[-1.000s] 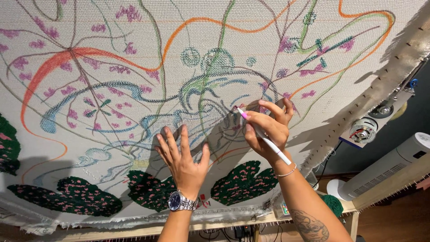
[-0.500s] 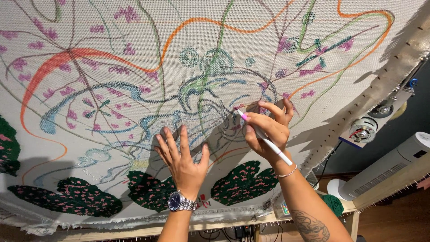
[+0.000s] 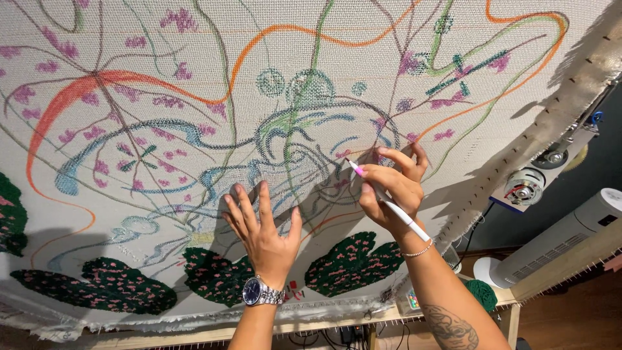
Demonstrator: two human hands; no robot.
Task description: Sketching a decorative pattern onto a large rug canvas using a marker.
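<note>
Filling nearly the whole head view, the stretched white canvas (image 3: 162, 65) carries drawn lines in orange, green, blue and grey, with purple-pink flecks scattered over it. Along its lower part I see dark green tufted patches (image 3: 97, 288) dotted with pink. Its bottom edge is fastened to a wooden frame rail (image 3: 194, 334), and the frayed right edge runs up along a row of pins. Off to the right, well apart from the cloth, a grey tower fan (image 3: 570, 243) stands on the floor, with a small motor (image 3: 525, 186) mounted above it on the frame. A ball of green yarn (image 3: 483, 293) sits by the lower right corner.

I have my left hand (image 3: 264, 230) laid flat on the canvas, fingers spread and pointing up, just above the green patches; a wristwatch (image 3: 258, 291) with a dark blue face is on that wrist. My right hand (image 3: 389, 188) pinches a white marker (image 3: 389, 204) with a pink tip, and the tip touches the cloth among the blue and grey lines at the centre. A thin bracelet (image 3: 418, 249) circles that wrist.
</note>
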